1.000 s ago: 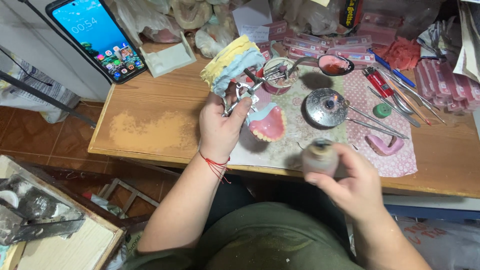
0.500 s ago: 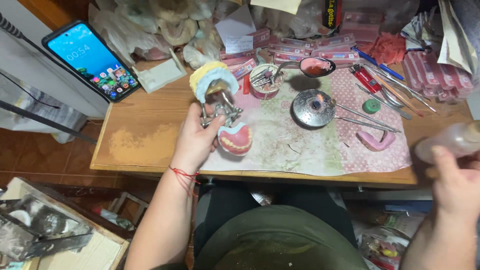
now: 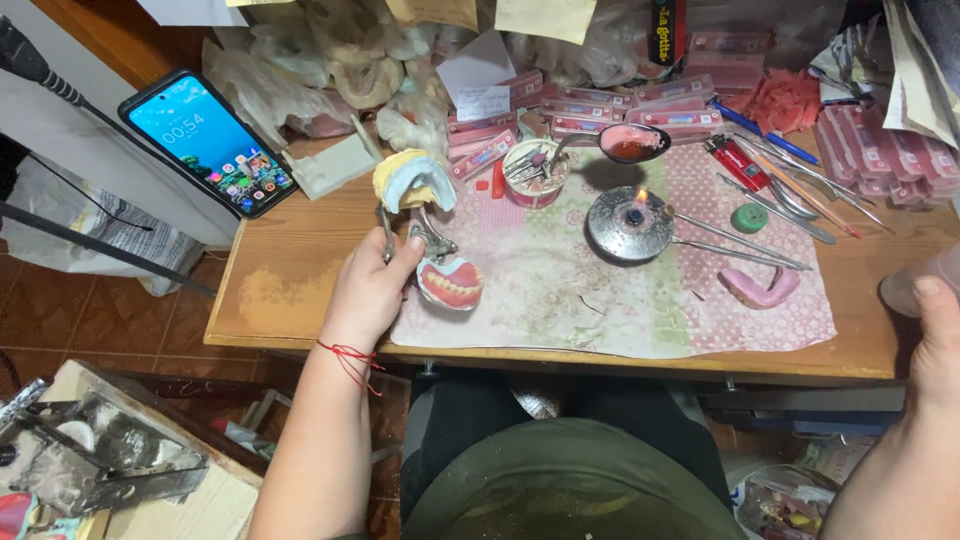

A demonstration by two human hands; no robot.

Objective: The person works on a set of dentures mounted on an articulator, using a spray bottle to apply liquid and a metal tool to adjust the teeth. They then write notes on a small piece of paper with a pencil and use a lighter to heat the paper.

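Note:
My left hand (image 3: 372,288) grips a metal dental articulator (image 3: 418,232). A yellow and blue plaster cast (image 3: 412,178) sits on its upper arm, and a pink denture with white teeth (image 3: 452,283) on its lower part, just above the patterned cloth (image 3: 600,290). My right hand (image 3: 935,335) is at the table's right edge, closed round a small translucent bottle (image 3: 912,283) that is partly out of view.
A lit spirit burner (image 3: 630,222) stands mid-cloth, with thin metal tools (image 3: 730,240) beside it. A pink wax rim (image 3: 760,288), green cap (image 3: 748,217), red lighter (image 3: 732,165), spoon of pink wax (image 3: 632,143) and round tool pot (image 3: 533,172) lie around. A phone (image 3: 212,140) leans at left.
My right hand swung the small bottle from the middle of the table front out to the right edge. My left hand lowered the articulator slightly towards the cloth.

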